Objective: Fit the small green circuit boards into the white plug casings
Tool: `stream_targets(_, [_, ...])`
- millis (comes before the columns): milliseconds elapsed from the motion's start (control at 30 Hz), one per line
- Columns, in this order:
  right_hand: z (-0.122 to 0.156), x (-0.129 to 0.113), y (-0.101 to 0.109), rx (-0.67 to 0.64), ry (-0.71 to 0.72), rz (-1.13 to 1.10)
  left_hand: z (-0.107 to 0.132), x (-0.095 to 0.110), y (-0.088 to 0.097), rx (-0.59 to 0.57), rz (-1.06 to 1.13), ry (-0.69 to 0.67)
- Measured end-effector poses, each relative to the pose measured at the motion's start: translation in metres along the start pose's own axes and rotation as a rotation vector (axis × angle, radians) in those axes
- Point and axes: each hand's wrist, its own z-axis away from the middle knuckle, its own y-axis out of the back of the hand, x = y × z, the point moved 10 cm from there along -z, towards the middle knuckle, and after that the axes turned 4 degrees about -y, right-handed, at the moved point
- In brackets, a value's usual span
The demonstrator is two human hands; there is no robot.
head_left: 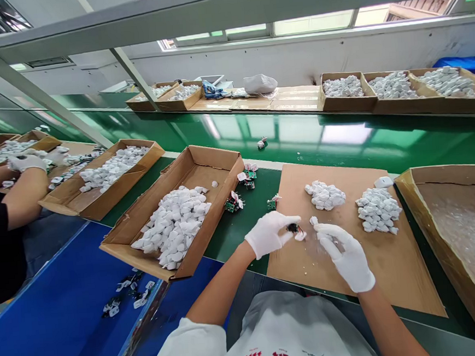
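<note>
Both of my hands wear white gloves above a flat cardboard sheet. My left hand pinches a small black part with thin wires; a white piece hangs beside it. My right hand is at the right of that part, thumb and fingertips closed on a small white piece. Beyond the hands lie a small pile of white pieces and a larger pile of white pieces. Small green circuit boards with white parts rest at the left, beside a box.
A cardboard box of white pieces stands left, another cardboard box right. Behind runs a shiny green conveyor belt with one small part on it. At far left a co-worker's gloved hand works near more boxes. A metal beam crosses overhead.
</note>
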Motion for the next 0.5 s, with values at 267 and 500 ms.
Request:
stream_targets(267, [0.0,0.002,-0.03,-0.06,-0.151,-0.235,0.016,-0.009,-0.024,0.218,0.688,0.299])
stream_targets(500, [0.002,0.005,-0.026,-0.043,-0.1,-0.134,0.031,-0.015,-0.053,0.363,1.013,0.431])
